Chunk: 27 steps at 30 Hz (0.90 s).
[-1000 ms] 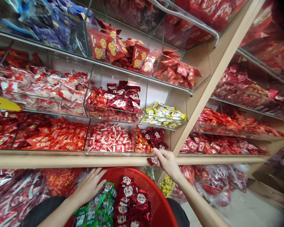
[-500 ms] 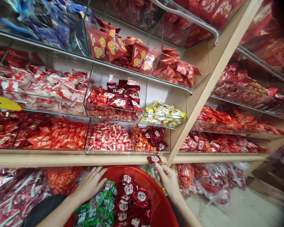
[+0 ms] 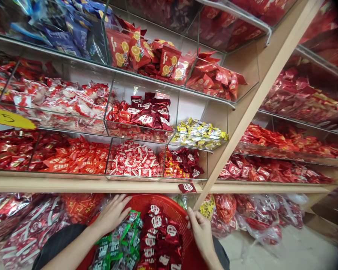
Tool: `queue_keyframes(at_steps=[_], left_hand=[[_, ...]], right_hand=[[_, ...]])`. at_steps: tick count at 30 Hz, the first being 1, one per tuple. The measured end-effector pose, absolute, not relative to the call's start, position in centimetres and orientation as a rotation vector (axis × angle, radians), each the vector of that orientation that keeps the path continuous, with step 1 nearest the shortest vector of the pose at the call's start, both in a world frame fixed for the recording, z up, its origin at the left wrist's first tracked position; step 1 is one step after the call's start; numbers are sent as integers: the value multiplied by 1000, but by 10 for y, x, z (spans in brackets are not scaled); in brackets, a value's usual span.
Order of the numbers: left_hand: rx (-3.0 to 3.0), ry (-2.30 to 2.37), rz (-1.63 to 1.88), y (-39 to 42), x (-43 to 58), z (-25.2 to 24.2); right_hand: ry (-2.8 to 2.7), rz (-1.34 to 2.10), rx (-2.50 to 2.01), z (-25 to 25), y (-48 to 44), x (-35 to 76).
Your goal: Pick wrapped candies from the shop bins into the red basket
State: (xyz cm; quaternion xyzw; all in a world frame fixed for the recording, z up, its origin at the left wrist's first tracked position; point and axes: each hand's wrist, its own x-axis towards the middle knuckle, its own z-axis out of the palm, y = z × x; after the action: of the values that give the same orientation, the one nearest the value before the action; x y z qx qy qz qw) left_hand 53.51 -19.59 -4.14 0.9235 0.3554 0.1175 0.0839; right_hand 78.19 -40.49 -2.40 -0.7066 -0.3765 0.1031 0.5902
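Note:
Below the shelf stands a red plastic basket point(image 3: 162, 200) with a mesh wall. It holds green-and-clear candy packets point(image 3: 124, 240) on the left and dark red packets with white print point(image 3: 154, 240) on the right. My left hand point(image 3: 115, 212) lies over the basket's left rim, fingers stretched out, holding nothing. At the right rim, my right hand point(image 3: 199, 227) has its fingers curled in against the basket edge. One dark red packet point(image 3: 186, 188) lies alone on the wooden ledge, above my right hand and apart from it.
Clear-fronted shelf bins hold red candy packets point(image 3: 80, 155), red-and-white packets point(image 3: 135, 159), yellow packets point(image 3: 201, 131) and orange-print bags point(image 3: 166, 62). A wooden upright point(image 3: 236, 123) divides the shelving. Plastic bags of candy point(image 3: 259, 221) lie beneath the ledge point(image 3: 81, 185). A yellow price tag point(image 3: 11, 118) hangs left.
My right hand has let go of the dark red packet at the ledge and moved down to the basket's right rim. The packet stays on the ledge. My left hand remains on the rim.

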Motion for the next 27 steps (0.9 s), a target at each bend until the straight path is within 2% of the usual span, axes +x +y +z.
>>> queue_keyframes(at_steps=[9,12,16,20,27], left_hand=[[2748,1048,370,-197,534,-39],[2742,1065,359,-197,534,-40],[2754,1046,444,-194,533,-46],[2757,1031,461,-192,533,-49],[2761,1044,408,-194,532,-46]], right_hand=[[-956,265,-1618,-24,-401,778],[-1123,195,-1609,2,-392,784],[-1385,-133,-1603,64,-366,798],[-1785,-303,-1764,112,-329,813],[-2125,-429,-2174,119,-276,811]])
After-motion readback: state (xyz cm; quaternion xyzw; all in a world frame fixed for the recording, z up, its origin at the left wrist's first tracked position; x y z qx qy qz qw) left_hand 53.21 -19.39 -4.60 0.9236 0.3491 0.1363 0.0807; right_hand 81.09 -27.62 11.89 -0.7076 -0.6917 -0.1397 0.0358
